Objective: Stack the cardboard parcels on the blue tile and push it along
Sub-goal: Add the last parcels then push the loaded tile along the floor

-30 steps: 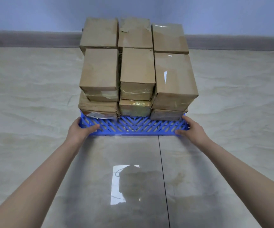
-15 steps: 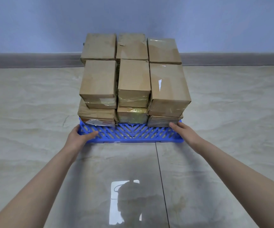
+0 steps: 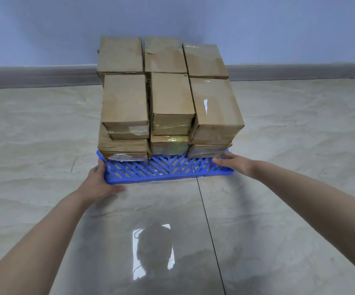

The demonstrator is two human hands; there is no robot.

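Observation:
Several brown cardboard parcels are stacked in two layers on the blue lattice tile, which lies on the floor close to the wall. My left hand grips the tile's near left corner, thumb up along the left side and fingers showing under the front edge. My right hand rests on top of the near right corner, its fingers laid fairly straight just below the right-hand bottom parcel.
The floor is glossy beige tiling with a dark grout line running toward me. A grey skirting board and a pale blue wall stand right behind the stack.
The loaded tile has slid away from me toward the wall. My left hand moved from the tile's top to around its corner. My right hand shifted from the corner's outside onto the tile's top.

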